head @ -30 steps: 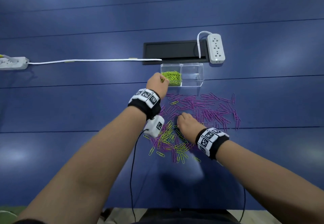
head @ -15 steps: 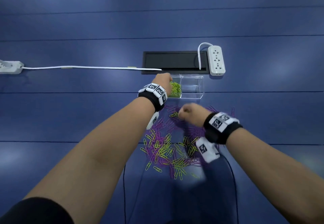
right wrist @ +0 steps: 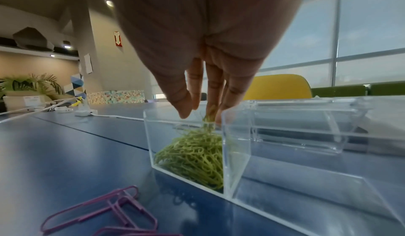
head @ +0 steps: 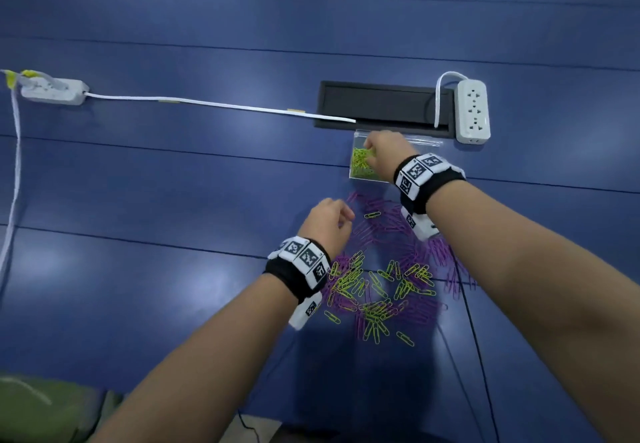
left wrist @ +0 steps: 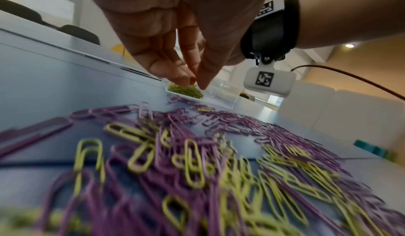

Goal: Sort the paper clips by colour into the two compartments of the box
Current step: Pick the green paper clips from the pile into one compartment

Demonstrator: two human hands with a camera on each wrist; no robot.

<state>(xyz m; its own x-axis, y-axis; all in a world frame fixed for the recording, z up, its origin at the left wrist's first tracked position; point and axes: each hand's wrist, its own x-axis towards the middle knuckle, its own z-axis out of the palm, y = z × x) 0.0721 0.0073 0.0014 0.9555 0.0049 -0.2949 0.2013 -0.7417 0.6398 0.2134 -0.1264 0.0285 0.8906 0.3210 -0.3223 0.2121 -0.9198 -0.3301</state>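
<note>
The right hand (head: 382, 153) is poised over the left compartment of the clear box (right wrist: 306, 146), fingers pointing down and drawn together. In the right wrist view its fingertips (right wrist: 211, 108) pinch a green paper clip (right wrist: 207, 118) whose lower end reaches the heap of green clips (right wrist: 195, 160) filling that compartment. The right compartment, beyond the central divider, shows no clips. The box's hinged lid lies open behind it.

The left hand (head: 327, 226) hangs above the near-left edge of the loose clips on the table, nearer the person than the box. In the left wrist view its fingers (left wrist: 175, 76) point down with thumb and fingertips brought close together; whether they hold a clip cannot be told.

Purple paper clips (head: 384, 215) are spread on the blue table (head: 173, 200) just in front of the box, and a mixed patch of green and purple clips (head: 377, 290) lies closer to the person, between the two forearms. One green clip (head: 372, 215) lies apart among the purple ones.

Behind the box sit a black cable tray (head: 381, 106) recessed in the table and a white power strip (head: 472, 111). A second power strip (head: 52, 92) lies at far left, its white cable running to the tray.
</note>
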